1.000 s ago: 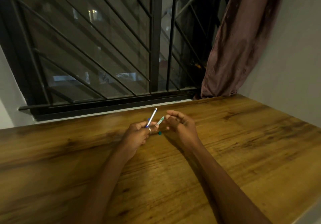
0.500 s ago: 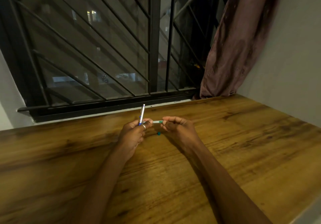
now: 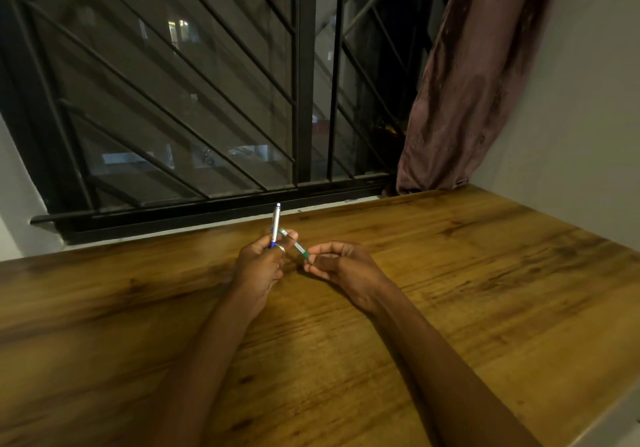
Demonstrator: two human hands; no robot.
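The wooden table (image 3: 485,273) fills the lower half of the view, its grain running across from side to side. Along the table's far edge stands a dark window (image 3: 207,100) with a black grille of upright and slanted bars. At the table's far right corner hangs a bunched brownish-pink curtain (image 3: 460,82), its hem touching the tabletop. A pale wall (image 3: 571,100) runs along the table's right side.

Two bare forearms reach in from the table's near edge and meet above its far middle, just short of the window sill.

The left hand (image 3: 259,268) hovers there with its fingers curled, gripping a blue-and-silver pen (image 3: 275,226). The pen stands almost upright out of the fist, its top pointing toward the far edge of the table. A ring (image 3: 281,248) shows on one finger of this hand.

The right hand (image 3: 348,271) sits just beside the left hand, over the same part of the table, with its fingers bent inward. Its fingertips pinch the green end of a thin clear pen (image 3: 297,246). This one slants between the two hands, and its other end lies against the left thumb, crossing just behind the base of the blue-and-silver pen. Both are held off the tabletop.
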